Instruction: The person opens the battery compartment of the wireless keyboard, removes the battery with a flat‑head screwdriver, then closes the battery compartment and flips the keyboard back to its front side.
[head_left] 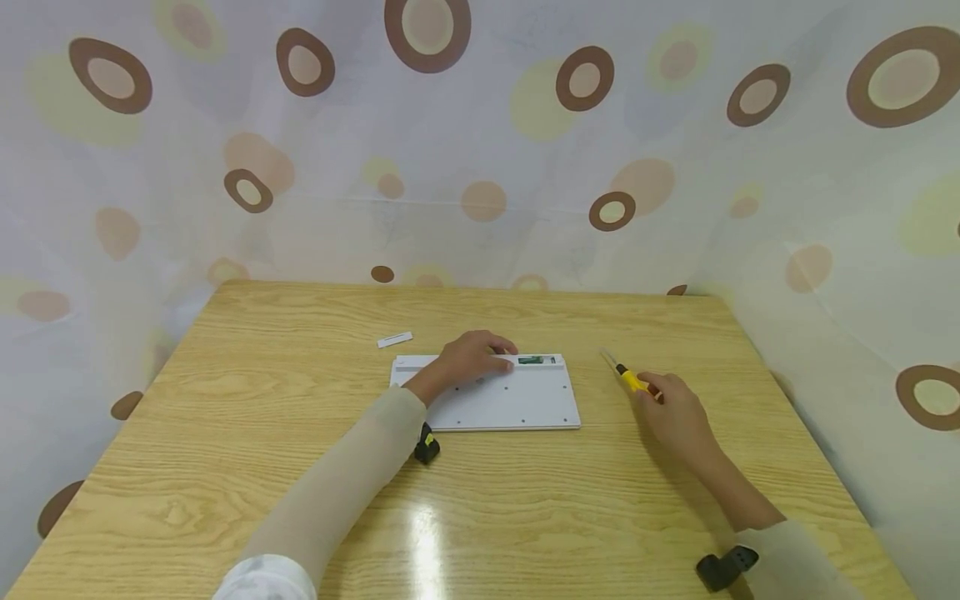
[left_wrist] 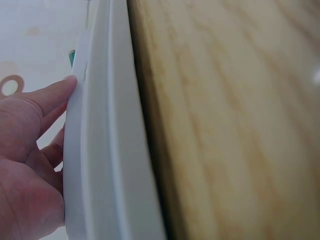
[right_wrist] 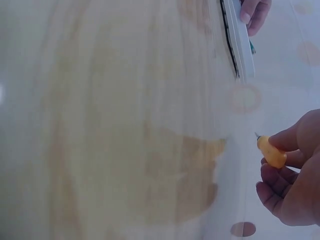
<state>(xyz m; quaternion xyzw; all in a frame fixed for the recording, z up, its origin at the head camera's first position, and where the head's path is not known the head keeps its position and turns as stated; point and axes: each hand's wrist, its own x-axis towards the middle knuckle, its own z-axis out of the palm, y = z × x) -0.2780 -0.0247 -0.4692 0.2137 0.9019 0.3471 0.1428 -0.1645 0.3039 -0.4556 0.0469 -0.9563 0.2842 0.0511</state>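
Observation:
A white keyboard (head_left: 517, 404) lies underside up on the table, small screws dotting its back. In its raised far strip a battery slot stands uncovered, and a green battery (head_left: 531, 361) shows there. My left hand (head_left: 468, 357) grips that strip, thumb on the near side and fingers over the far edge; the left wrist view shows the thumb (left_wrist: 60, 92) against the white casing. To the right of the keyboard, my right hand (head_left: 678, 417) holds a screwdriver (head_left: 632, 381) by its yellow handle. Its shaft points away and to the left, apart from the keyboard.
A small white battery cover (head_left: 394, 340) lies on the table, behind the keyboard's left end. The wooden table (head_left: 300, 333) meets a dotted curtain (head_left: 480, 150) at the back and sides. Each forearm wears a black wrist camera (head_left: 726, 568).

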